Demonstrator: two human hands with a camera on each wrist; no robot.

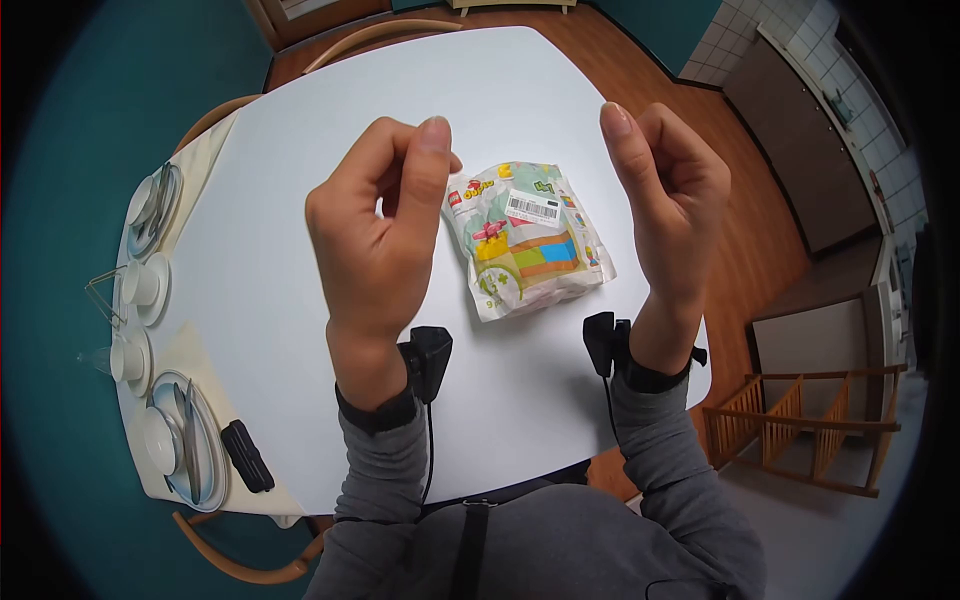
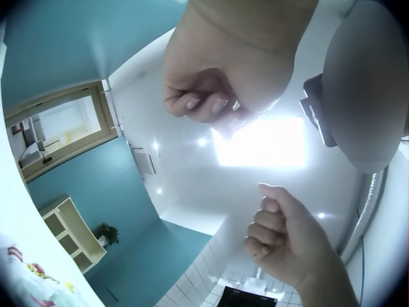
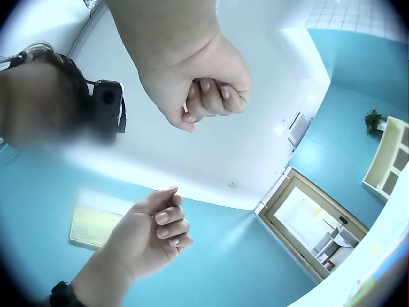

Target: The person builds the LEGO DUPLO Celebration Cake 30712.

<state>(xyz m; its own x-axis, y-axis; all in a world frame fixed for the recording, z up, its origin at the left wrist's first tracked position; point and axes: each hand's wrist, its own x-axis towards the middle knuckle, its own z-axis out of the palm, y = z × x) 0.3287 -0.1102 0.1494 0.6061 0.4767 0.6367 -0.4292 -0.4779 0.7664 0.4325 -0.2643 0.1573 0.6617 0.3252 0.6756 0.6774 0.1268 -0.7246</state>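
Both hands are raised over the white table, one on each side of a LEGO Duplo bag (image 1: 530, 255). The left hand (image 1: 385, 220) has its fingers curled in and its thumb up, with nothing held. Likewise the right hand (image 1: 675, 200) is curled into a loose fist and holds nothing. Lying on the table between and below them, the bag is white with coloured print and has a barcode sticker (image 1: 533, 208) near its top. From the left wrist view, the curled fingers of both the near left hand (image 2: 223, 70) and the right hand (image 2: 291, 236) show.
Along the table's left side stand stacked plates (image 1: 205, 455) with cutlery, and white cups (image 1: 140, 285) on saucers. A black case (image 1: 246, 457) lies near them on a cream cloth. Chairs (image 1: 250, 560) stand around the table, and a wooden rack (image 1: 800, 425) is at the right.
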